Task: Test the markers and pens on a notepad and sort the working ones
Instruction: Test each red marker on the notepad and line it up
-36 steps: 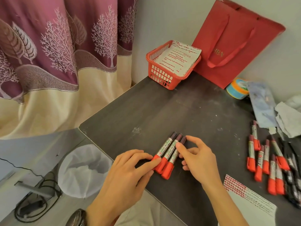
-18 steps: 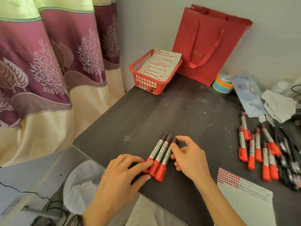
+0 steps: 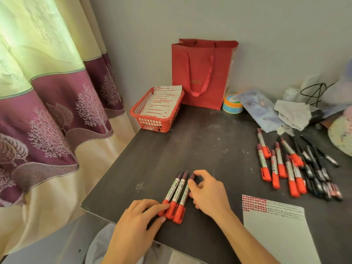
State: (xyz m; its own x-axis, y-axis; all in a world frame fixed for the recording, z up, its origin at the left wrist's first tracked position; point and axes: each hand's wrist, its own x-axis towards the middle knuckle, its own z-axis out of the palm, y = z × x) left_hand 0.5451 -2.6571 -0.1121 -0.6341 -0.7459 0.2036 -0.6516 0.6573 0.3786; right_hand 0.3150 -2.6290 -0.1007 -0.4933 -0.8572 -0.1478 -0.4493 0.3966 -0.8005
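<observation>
Markers (image 3: 178, 191), three, red caps, dark ends: they lie side by side and touching on the table (image 3: 200, 145), lower centre of the frame, with the caps toward you and the ends slanting up and right.

Curtain (image 3: 47, 111): left edge, a purple band with white trees over cream.

Left hand (image 3: 137, 225): yours, bottom centre. Its fingers (image 3: 162, 205) lie straight against the caps and grip nothing.

Basket (image 3: 152, 122): red, at the table's far left corner, holding a sheet (image 3: 163, 100) with red marks.

Bag (image 3: 202, 73): red, upright against the wall, just behind and right of the basket.

Right hand (image 3: 207, 191): yours, just right of the three. Thumb and forefinger curl round the dark end of the right marker (image 3: 183, 200) and pinch it.

Tape (image 3: 232, 103): a roll, just right of the bag's foot.

Notepad (image 3: 276, 229): lower right, flat, with red marks at its top-left corner and dark lines beside them.

Spare markers (image 3: 278, 161): red-capped, a loose heap at right, well apart from the three.

Pens (image 3: 316, 168): dark, piled against the heap's right side.

Rags (image 3: 293, 115): crumpled pale paper or cloth, you cannot tell which, upper right behind the pens.
</observation>
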